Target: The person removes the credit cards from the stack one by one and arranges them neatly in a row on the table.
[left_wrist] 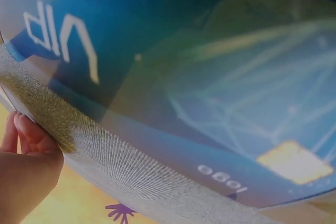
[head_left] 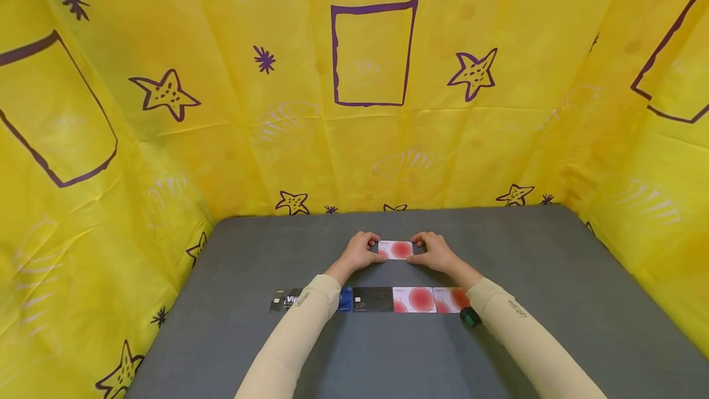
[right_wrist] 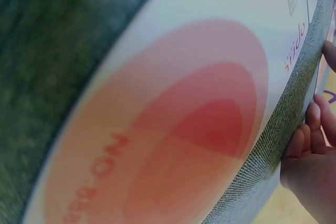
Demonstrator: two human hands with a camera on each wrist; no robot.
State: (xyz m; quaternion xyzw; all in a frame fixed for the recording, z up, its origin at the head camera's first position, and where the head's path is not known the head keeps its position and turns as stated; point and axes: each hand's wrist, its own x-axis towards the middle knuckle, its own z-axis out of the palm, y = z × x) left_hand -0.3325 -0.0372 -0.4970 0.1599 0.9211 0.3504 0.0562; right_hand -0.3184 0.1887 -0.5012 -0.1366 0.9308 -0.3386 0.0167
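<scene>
A white card with red circles is held between both hands, beyond a row of cards. My left hand pinches its left end with thumb and fingers; my right hand pinches its right end. Whether the card touches the table, I cannot tell. Below my left wrist is a blue VIP card, filling most of the left wrist view. Under my right wrist lies another white card with red circles, partly covered by the sleeve in the head view.
On the grey table the row also includes a black VIP card, a red-circled card and a dark card at the left end. The left sleeve hides part of it. Yellow patterned cloth walls the back and sides.
</scene>
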